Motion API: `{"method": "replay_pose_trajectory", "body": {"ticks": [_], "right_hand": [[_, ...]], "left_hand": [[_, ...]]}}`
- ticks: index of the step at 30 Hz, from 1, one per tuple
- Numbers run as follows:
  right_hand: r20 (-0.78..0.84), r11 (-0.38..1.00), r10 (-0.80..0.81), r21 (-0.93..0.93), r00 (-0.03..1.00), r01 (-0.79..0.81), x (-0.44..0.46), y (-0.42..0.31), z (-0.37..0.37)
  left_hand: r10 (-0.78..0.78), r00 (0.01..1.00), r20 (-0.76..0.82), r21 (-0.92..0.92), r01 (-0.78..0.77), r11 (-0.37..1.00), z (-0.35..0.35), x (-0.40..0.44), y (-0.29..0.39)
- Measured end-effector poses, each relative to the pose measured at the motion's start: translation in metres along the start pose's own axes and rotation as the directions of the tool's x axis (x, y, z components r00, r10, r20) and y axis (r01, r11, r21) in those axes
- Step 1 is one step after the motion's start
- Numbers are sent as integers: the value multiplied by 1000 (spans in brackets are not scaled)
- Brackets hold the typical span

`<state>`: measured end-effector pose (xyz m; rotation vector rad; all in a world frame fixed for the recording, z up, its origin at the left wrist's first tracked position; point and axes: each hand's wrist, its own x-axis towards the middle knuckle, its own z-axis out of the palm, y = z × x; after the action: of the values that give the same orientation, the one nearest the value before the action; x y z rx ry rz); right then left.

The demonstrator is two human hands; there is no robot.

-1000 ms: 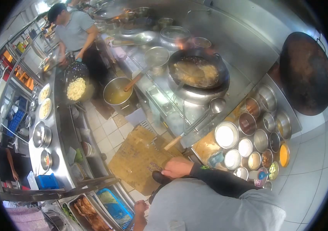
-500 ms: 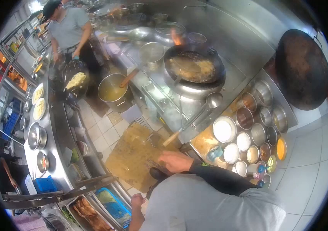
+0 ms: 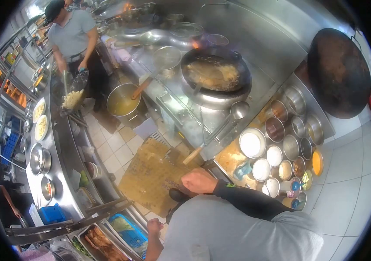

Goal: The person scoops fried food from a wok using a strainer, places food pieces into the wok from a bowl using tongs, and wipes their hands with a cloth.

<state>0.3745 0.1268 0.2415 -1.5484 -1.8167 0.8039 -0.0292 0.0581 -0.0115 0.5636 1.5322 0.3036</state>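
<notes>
My right hand [image 3: 199,181], below a black sleeve, is closed in a loose fist with nothing showing in it. It is just below the wooden handle of a ladle [image 3: 239,111], apart from it; the ladle lies across the stove edge. My left hand [image 3: 154,226] hangs low beside my body, its fingers curled, near a blue basket [image 3: 124,232]. No object shows in it. On the burner sits a dark wok [image 3: 246,82] with food frying in bubbling oil [image 3: 216,76]; a long-handled tool rests in it.
Right of the stove stand several seasoning bowls [image 3: 252,142]; a large wok [image 3: 340,74] leans on the wall. Flattened cardboard [image 3: 144,176] covers the floor. A pot with yellowish liquid [image 3: 124,102] stands left of the stove. A co-worker [image 3: 73,35] tips a pan by the steel counter [image 3: 66,182].
The co-worker's pan has tilted more steeply, and its pale food has slid down toward the counter. My view has shifted slightly. My hands stay in nearly the same place.
</notes>
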Motion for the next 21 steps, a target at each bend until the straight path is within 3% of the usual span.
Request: {"method": "replay_pose_trajectory", "body": {"ticks": [4,9,10,12,13,15,17,19,21], "right_hand": [[-7,999,35,3,999,-35,-1,2,-4],[-12,999,42,-15,999,-42,2,12,-16],[-17,963,173,215,985,-165,6,26,-13],[64,699,405,621,912,-354,19,59,-7],[59,702,399,623,915,-346,27,79,-8],[90,330,475,904,876,-272,50,121,-16],[170,99,648,948,743,-303,92,137,-34],[157,-82,730,986,665,-144,136,151,-44],[40,-36,763,999,645,-19,179,180,-46]], "left_hand": [[46,993,107,31,-49,998,0,-4,7],[8,996,88,-83,0,997,1,6,-5],[20,996,81,-76,-14,997,0,8,-10],[49,996,69,-63,-45,997,0,11,-16],[58,996,66,-63,-53,997,0,11,-16],[50,998,32,-13,-49,999,0,4,-16],[50,999,12,13,-50,999,-1,-1,-19],[126,992,-3,114,-125,986,-7,-8,-28],[161,987,-12,169,-157,973,-20,-10,-39]]}}
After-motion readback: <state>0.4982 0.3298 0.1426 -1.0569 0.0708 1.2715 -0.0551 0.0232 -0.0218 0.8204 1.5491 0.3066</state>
